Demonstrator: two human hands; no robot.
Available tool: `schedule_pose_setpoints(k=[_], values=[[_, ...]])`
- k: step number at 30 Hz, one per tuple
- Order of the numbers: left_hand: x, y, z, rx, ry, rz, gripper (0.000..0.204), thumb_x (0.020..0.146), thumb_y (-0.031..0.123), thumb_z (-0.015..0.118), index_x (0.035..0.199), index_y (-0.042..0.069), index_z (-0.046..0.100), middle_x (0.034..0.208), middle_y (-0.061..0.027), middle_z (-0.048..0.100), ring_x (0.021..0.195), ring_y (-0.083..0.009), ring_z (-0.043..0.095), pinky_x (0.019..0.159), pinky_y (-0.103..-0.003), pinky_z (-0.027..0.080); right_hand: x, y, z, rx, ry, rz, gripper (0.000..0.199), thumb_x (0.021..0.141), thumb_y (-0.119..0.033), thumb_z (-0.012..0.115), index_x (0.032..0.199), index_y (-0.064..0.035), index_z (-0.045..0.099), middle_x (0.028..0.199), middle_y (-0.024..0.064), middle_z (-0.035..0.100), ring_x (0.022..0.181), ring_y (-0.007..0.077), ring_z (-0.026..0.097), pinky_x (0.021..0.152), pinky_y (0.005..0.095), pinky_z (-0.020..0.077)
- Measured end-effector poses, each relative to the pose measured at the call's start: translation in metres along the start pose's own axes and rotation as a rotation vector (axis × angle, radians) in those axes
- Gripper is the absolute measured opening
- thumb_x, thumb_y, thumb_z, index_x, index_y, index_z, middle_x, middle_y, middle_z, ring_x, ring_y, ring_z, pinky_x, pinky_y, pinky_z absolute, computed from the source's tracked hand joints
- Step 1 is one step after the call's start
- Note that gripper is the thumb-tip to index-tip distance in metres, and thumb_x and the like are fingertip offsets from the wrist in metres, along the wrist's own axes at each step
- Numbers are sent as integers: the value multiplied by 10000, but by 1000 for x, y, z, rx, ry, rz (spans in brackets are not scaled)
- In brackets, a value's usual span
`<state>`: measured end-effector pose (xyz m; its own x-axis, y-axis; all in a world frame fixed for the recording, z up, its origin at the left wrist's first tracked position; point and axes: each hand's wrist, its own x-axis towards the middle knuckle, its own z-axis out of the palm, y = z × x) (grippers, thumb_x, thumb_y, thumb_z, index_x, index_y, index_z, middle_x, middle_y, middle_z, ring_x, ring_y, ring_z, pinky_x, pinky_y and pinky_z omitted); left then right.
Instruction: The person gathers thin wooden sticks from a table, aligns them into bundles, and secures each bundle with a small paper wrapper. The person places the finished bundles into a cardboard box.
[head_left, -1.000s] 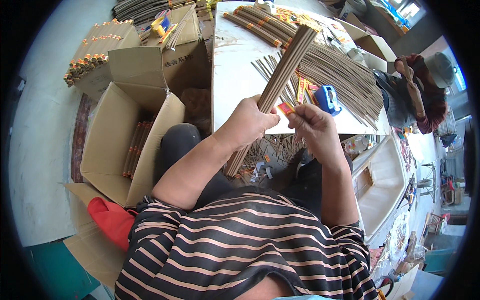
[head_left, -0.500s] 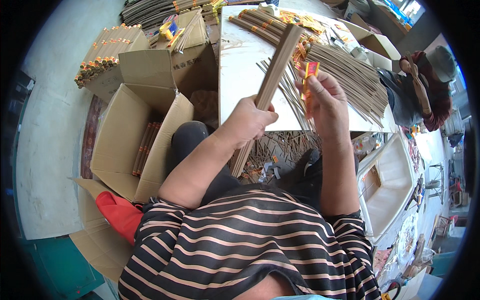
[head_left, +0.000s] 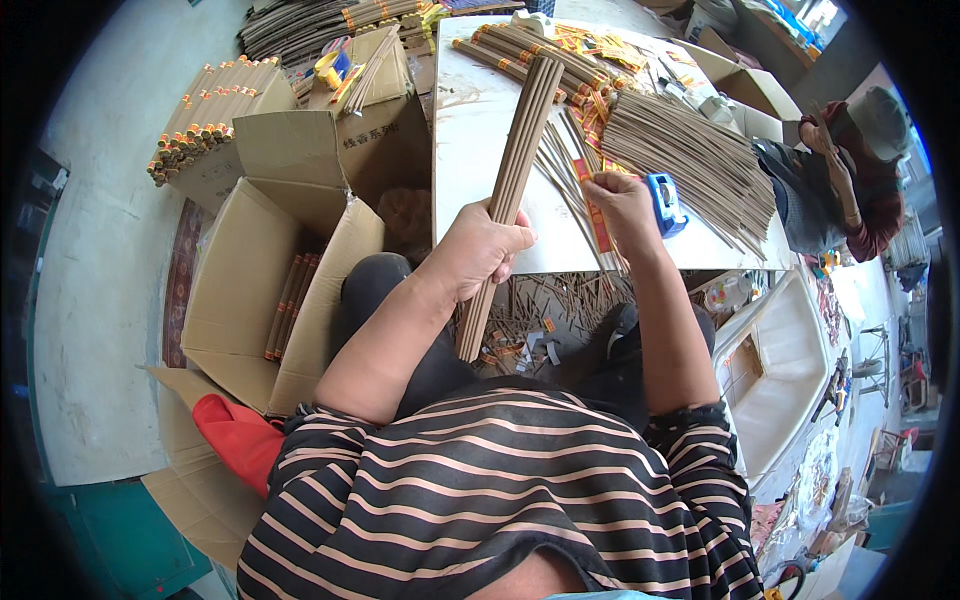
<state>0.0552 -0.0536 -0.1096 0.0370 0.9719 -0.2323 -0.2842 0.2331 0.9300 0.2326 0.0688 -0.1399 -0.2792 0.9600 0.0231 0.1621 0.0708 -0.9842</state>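
the worktop (head_left: 470, 190) is a white board with brownish smears toward its far left corner. near that corner lie banded brown bundles (head_left: 500, 62), side by side, slanting in from the far edge. a small white object (head_left: 533, 21) sits at the far edge, and yellow-and-red labels (head_left: 605, 45) are strewn to the right of the bundles. a broad fanned heap of sticks (head_left: 695, 165) covers much of the right half, running toward the near right corner. a blue tape dispenser (head_left: 668, 208) stands just beside the heap, nearer the near edge. below that edge, the floor carries scattered sticks (head_left: 555, 300) and white scraps (head_left: 535, 350).
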Motion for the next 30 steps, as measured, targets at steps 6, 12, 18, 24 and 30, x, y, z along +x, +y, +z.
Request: schedule_pose_setpoints(k=[6,12,18,24,30], values=[[4,0,9,80,13,25,98,771,49,618,766,37,522,554,8,459,387,-70,416,356,-215,347,31,55,-17,-899,106,-109,331,752,-191,659,1010,12,612,876,176,645,811,346,612,745,378,476],[6,-2,16,235,95,88,105,753,69,625,776,33,529,587,7,469,437,-87,448,395,-229,357,-21,-43,21,589,-139,-118,516,865,-281,609,1209,44,406,1054,146,568,975,198,571,940,341,424],[12,-25,26,556,135,345,226,757,75,625,943,-45,577,763,-94,604,706,-164,578,618,-273,445,-52,-75,63,722,-95,-49,206,857,-215,605,868,-45,490,739,61,549,663,153,558,632,291,478],[-11,-2,28,543,-63,64,190,766,100,641,879,-16,542,719,-101,584,624,-178,563,575,-277,433,-56,-87,54,878,-89,-76,257,850,-206,605,680,-113,436,572,-10,398,490,93,399,448,259,344],[-21,-7,27,356,-89,-1,157,783,81,648,771,34,499,566,5,471,414,-66,419,384,-211,329,-55,-81,54,898,-118,-21,241,852,-214,598,694,-110,450,586,-11,410,499,101,412,469,264,370]])
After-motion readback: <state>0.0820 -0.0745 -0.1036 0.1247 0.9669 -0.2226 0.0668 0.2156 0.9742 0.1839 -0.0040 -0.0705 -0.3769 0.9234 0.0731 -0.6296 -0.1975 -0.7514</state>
